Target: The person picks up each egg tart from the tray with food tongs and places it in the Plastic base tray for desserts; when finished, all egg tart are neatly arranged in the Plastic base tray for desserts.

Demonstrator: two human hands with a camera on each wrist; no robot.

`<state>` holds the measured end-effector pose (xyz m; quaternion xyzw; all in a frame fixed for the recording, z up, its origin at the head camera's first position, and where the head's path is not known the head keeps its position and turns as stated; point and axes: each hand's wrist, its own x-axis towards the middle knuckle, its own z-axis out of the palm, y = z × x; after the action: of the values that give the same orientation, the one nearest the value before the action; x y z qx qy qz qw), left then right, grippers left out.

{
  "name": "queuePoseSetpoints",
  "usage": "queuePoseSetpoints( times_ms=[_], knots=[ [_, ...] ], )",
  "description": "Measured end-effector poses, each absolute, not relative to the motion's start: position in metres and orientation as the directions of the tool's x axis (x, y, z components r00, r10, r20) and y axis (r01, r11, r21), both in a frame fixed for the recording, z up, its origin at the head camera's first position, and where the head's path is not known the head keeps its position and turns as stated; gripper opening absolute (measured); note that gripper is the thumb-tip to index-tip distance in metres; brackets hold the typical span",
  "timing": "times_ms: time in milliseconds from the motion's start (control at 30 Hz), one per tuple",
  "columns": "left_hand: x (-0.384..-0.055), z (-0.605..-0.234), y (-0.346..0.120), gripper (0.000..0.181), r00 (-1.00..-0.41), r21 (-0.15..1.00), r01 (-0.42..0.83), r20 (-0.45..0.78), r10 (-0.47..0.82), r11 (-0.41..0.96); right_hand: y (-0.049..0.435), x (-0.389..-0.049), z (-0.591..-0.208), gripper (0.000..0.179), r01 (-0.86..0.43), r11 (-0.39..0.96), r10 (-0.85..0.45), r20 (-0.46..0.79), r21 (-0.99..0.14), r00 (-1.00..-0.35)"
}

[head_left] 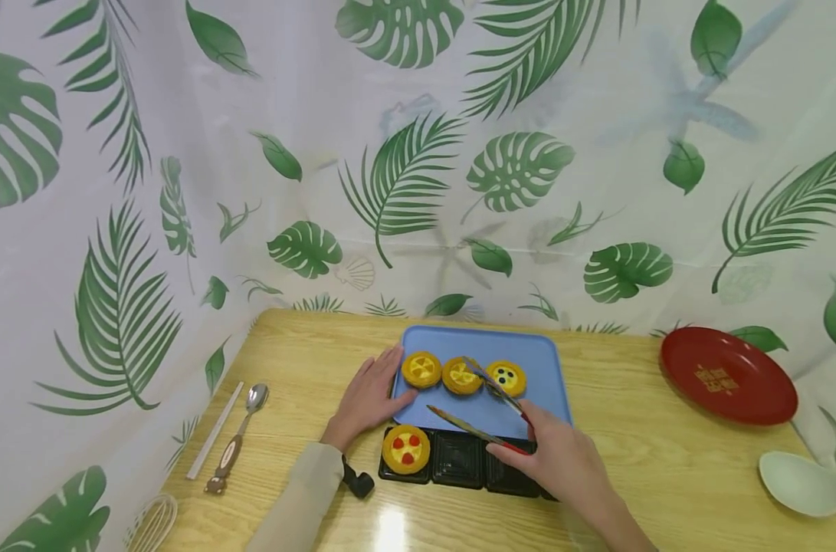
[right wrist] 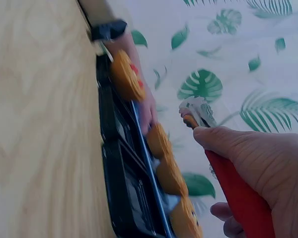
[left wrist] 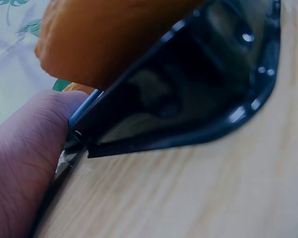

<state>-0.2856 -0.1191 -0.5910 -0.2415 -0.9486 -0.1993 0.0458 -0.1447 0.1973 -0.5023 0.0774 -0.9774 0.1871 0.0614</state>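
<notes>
My left hand (head_left: 367, 395) rests at the left edge of a blue tray (head_left: 521, 345), fingers straight and thumb lying over the rim. In my right hand (head_left: 562, 460) I hold metal tongs with red handles (right wrist: 238, 193), their arms spread apart above the tray. One arm of the tongs overlaps the middle egg tart (head_left: 459, 382) in the head view. A second tart (head_left: 421, 370) sits left of it, and a tart with dark berries (head_left: 506, 377) sits on the right. A red-topped tart (head_left: 406, 451) lies in the left compartment of the black tray (head_left: 457, 460).
A red plate (head_left: 728, 376) and a pale green spoon (head_left: 804, 483) lie at the right. At the left are a spoon (head_left: 234, 441) with a brown handle, white chopsticks (head_left: 214, 431) and a whisk (head_left: 152, 525). A leaf-print curtain (head_left: 418, 192) hangs behind the wooden table.
</notes>
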Motion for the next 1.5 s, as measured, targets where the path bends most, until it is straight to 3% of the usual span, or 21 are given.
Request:
queuePoseSetpoints(
  times_ms=[400, 700, 1500],
  knots=[
    [-0.285, -0.591, -0.118, 0.095, -0.885, 0.365, 0.466, 0.178, 0.430, 0.806, 0.243, -0.169, -0.510, 0.087, -0.090, 0.926, -0.044, 0.132, -0.367, -0.990],
    [-0.285, -0.590, -0.117, 0.095, -0.886, 0.371, 0.462, 0.171, 0.430, 0.805, 0.265, -0.177, -0.508, 0.114, 0.006, 0.940, -0.020, -0.073, -0.341, -0.997],
    [-0.285, -0.588, -0.118, 0.095, -0.894, 0.376, 0.446, 0.144, 0.424, 0.812, 0.273, -0.182, -0.518, 0.102, -0.009, 0.931, -0.044, -0.089, -0.364, -0.995]
  ],
)
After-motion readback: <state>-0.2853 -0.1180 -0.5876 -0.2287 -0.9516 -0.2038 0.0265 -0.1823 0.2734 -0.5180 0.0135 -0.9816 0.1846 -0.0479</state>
